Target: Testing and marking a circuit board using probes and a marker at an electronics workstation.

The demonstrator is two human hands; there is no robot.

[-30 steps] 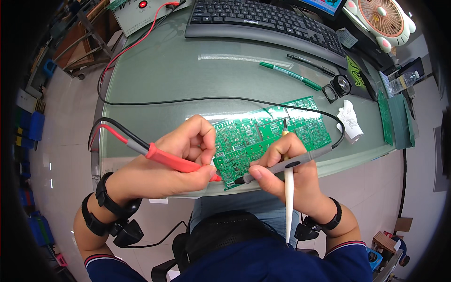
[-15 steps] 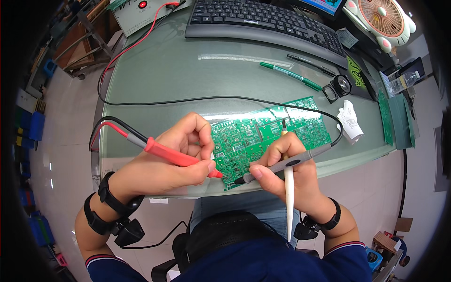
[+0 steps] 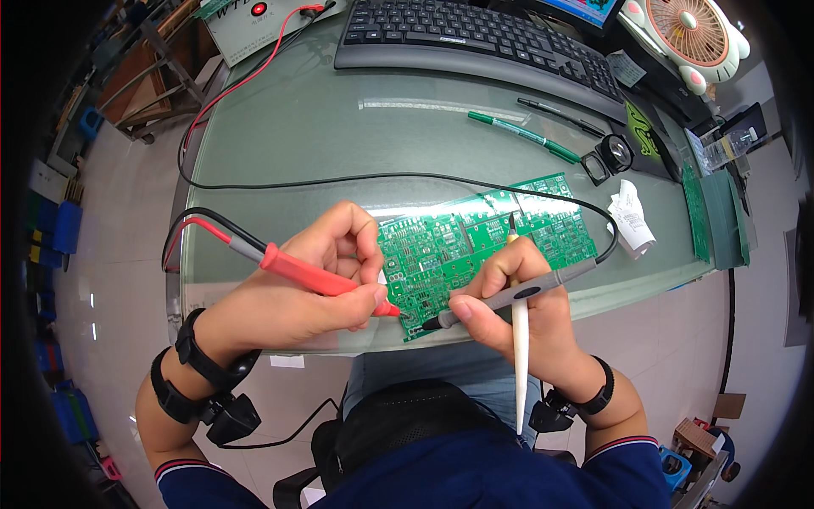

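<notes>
A green circuit board (image 3: 441, 254) lies aslant on the desk near its front edge. My left hand (image 3: 326, 271) is closed on a red test probe (image 3: 309, 278), whose tip points at the board's near left corner. In my right hand (image 3: 526, 310) is a grey test probe (image 3: 543, 284), its dark tip at the same corner, close beside the red one. Whether either tip touches the board I cannot tell. The right hand also holds a slim brush-like tool (image 3: 521, 365) with a pale handle, its dark point upward over the board.
Across the desk behind the board runs a black probe cable (image 3: 373, 177). Beyond it are a green marker (image 3: 526, 137), a black pen (image 3: 560, 116), a magnifier (image 3: 612, 157) and a keyboard (image 3: 483, 42). Crumpled white paper (image 3: 631, 220) lies to the right. At the far left stands a white box (image 3: 254, 30).
Almost everything stays in place. Both hands and the board have shifted very slightly to the left, with the probe tips still at the board's near left corner.
</notes>
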